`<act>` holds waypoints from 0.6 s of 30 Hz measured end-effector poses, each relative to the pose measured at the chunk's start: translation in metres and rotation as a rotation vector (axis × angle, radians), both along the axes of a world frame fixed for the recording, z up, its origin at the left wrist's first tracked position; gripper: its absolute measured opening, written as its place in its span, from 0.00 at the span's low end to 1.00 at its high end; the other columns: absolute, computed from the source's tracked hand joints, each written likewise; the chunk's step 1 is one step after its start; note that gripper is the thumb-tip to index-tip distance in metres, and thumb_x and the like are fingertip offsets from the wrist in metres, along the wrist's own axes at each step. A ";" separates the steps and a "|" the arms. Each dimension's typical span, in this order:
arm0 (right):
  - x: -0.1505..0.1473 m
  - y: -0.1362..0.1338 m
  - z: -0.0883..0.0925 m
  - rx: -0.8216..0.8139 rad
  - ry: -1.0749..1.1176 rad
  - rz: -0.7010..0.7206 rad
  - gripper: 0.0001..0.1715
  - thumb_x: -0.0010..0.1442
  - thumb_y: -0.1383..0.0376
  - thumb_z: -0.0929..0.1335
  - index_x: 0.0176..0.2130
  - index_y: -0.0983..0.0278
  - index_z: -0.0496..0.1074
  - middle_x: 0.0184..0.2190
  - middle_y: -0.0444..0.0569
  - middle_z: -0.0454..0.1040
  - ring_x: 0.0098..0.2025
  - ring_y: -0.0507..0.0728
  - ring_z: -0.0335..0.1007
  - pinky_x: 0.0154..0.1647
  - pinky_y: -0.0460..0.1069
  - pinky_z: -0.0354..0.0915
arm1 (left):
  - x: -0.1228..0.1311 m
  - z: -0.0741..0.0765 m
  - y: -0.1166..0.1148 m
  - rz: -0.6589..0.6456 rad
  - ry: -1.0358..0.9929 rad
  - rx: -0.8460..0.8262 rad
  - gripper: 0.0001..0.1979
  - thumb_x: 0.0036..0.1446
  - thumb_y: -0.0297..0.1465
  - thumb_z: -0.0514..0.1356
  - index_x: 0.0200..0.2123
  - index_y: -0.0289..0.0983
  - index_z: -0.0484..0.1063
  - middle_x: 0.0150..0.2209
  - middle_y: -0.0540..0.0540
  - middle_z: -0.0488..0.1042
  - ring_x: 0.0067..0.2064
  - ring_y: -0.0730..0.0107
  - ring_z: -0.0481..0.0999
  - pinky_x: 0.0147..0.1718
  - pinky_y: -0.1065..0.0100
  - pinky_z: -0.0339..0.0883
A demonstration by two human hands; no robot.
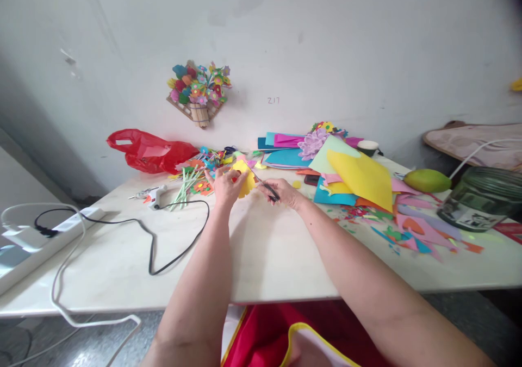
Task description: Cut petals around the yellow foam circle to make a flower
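Note:
My left hand [227, 186] holds a yellow foam piece [245, 185] with a scalloped edge above the middle of the white table [269, 258]. In my right hand [281, 192] is a pair of scissors [269, 188], its fingers wrapped round the dark handles. The blades point up and left and lie at the right edge of the yellow piece. Pale green strips [186, 186] and orange foam flowers [202, 187] rest to the left of my left hand. A small yellow scrap [296, 184] lies just beyond my right hand.
A glue gun [157, 197] with its black cord [151, 247] lies at the left, near a power strip [77, 223]. Behind is a red plastic bag [157, 152]. Foam sheets [361, 176], scraps [424, 231], a green mango [427, 180] and a glass jar [481, 198] occupy the right side.

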State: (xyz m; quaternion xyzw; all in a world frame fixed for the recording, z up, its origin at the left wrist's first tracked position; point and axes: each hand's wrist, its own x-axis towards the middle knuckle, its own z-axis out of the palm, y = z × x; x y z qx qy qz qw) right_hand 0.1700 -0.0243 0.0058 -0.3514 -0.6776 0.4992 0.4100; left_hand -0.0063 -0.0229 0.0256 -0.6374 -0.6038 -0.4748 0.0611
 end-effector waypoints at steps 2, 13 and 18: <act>-0.001 -0.002 0.002 0.001 -0.015 -0.001 0.19 0.50 0.53 0.70 0.29 0.68 0.71 0.15 0.40 0.64 0.15 0.46 0.58 0.14 0.42 0.56 | 0.000 0.000 0.000 0.003 -0.007 -0.004 0.15 0.53 0.43 0.58 0.21 0.41 0.73 0.40 0.43 0.75 0.52 0.58 0.69 0.61 0.46 0.25; 0.001 0.002 -0.002 0.041 -0.006 0.013 0.22 0.49 0.51 0.70 0.32 0.68 0.73 0.14 0.39 0.63 0.14 0.46 0.57 0.13 0.42 0.55 | -0.001 0.000 0.000 0.010 -0.005 0.001 0.14 0.53 0.42 0.57 0.22 0.41 0.73 0.40 0.42 0.75 0.51 0.60 0.69 0.61 0.46 0.25; 0.002 0.000 -0.001 0.040 -0.016 0.007 0.23 0.49 0.49 0.70 0.30 0.68 0.73 0.14 0.38 0.62 0.14 0.45 0.56 0.13 0.41 0.55 | -0.002 -0.001 0.001 0.000 -0.009 0.004 0.15 0.53 0.43 0.57 0.22 0.41 0.73 0.40 0.42 0.75 0.52 0.61 0.69 0.61 0.47 0.23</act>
